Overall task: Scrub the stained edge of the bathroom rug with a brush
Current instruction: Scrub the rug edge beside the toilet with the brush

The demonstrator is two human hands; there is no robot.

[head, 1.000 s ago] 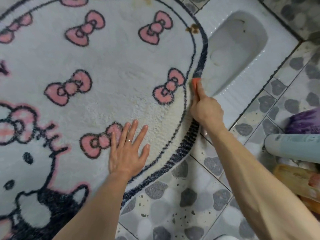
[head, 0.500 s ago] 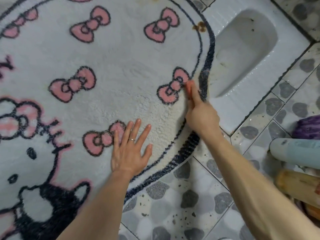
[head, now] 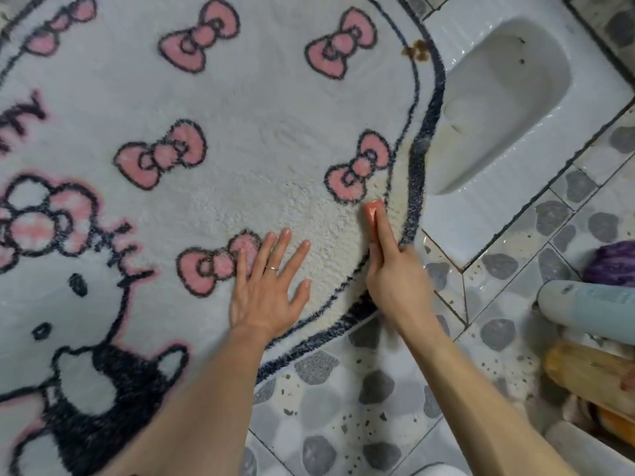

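As right hand (head: 395, 280) grips brush (head: 371, 209), rug (head: 275, 115) edge yellowed

The rug (head: 240, 115) lies on the floor (head: 343, 407) and fills the left and middle. Its right edge reaches over the left rim of the squat pan (head: 584, 139), which is set into the floor at upper right. The left grip (head: 264, 290) lies flat on the rug near its lower right edge. Just right of it, the right grip (head: 395, 280) holds the brush (head: 372, 211) on the rug, just inside the border. 2 bottles (head: 591, 307) lie at far right.
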